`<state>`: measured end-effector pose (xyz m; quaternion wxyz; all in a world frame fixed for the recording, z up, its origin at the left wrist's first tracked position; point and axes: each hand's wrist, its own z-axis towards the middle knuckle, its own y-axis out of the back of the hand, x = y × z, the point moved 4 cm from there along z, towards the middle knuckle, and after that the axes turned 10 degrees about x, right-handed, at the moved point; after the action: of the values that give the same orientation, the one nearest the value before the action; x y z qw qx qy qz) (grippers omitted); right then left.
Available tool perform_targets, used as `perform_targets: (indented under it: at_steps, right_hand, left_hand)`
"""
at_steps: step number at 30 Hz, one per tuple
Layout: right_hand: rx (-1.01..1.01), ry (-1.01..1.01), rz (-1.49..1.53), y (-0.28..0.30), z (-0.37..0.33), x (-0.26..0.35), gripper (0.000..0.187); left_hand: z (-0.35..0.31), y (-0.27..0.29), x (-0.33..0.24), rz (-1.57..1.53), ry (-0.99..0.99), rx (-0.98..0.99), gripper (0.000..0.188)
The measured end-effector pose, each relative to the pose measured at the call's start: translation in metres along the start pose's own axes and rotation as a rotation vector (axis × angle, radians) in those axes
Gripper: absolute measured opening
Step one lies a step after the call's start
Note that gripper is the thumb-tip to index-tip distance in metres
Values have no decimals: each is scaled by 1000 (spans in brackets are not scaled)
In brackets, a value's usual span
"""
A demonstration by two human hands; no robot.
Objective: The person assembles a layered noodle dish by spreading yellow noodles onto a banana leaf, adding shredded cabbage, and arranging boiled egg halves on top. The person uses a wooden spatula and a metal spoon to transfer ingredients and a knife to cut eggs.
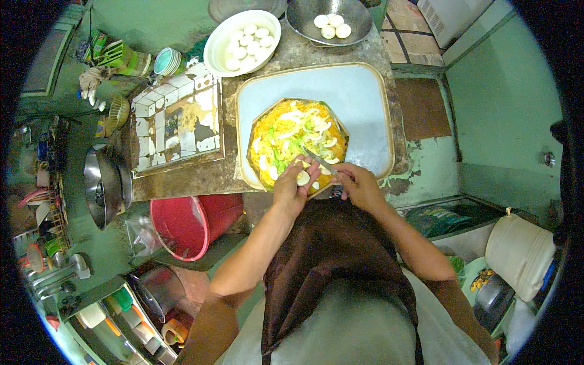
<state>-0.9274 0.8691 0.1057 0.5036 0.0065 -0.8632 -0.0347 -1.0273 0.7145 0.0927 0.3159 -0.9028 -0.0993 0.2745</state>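
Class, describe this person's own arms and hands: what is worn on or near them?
The left grip and right grip are ungloved hands. The left forearm and right forearm are sleeveless, with no watch or bracelet visible. Beside them show a pale shirt and a dark brown apron.

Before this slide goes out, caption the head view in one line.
Left hand holding a cut egg, right hand a knife, over yellow, egg-topped food.

White-tiled basin (145,111), 1 red bucket (222,218), metal pan (101,182) at left, cream drum (517,255) at right
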Motion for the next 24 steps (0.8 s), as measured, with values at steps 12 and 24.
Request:
perform_targets:
  at_steps: [12, 24]
  right_hand:
    - [-92, 116, 442, 9, -22, 15, 31]
    - [-446, 1, 705, -57, -52, -49, 23]
  left_hand:
    - [-2, -20, -55, 1703, -641, -89, 19]
    - [75, -27, -195, 1617, -275, 53, 62]
